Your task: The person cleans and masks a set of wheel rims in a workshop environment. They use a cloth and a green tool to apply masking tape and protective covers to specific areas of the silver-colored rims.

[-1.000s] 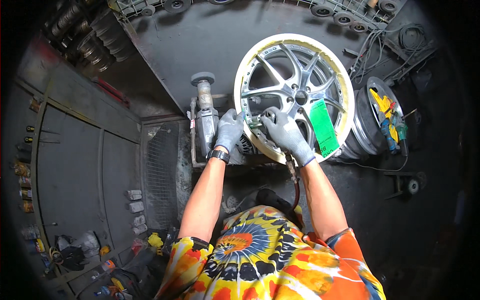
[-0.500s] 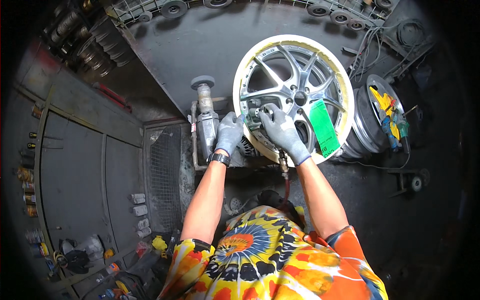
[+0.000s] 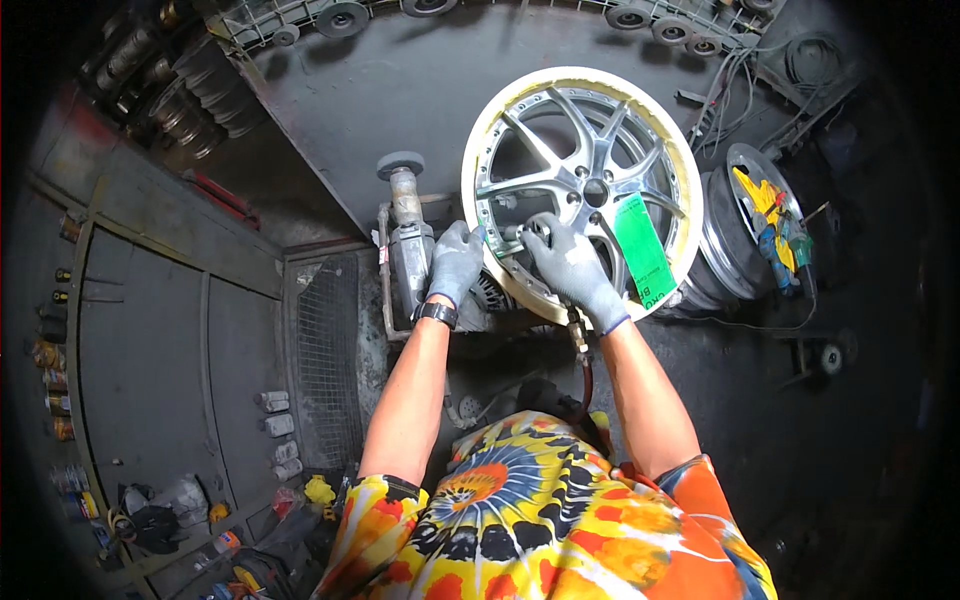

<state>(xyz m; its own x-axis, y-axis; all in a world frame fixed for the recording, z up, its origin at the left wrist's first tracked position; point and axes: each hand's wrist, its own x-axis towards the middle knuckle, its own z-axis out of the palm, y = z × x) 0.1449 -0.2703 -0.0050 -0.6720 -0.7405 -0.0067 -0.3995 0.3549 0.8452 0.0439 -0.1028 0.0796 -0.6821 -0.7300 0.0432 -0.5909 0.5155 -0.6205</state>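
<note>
Left grip (image 3: 457, 262) pinching wheel (image 3: 600, 168), right grip (image 3: 572, 262) around air tool (image 3: 576, 320), rack (image 3: 270, 25) holding discs (image 3: 342, 19)

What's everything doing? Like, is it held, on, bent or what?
Wheel, face toward the camera, yellowish around its edge
Left hand, gloved, fingers at the wheel's edge
Right hand, gloved, closed around tool
Tool, held; can't tell if running
Green strip, lying across the wheel
Watch, strapped on left wrist
Hose, bent

From the wearer's head, wheel (image 3: 601, 155) and shirt (image 3: 530, 500) are viewed at close range — steeply downward — through one wide fisheye lens.
</note>
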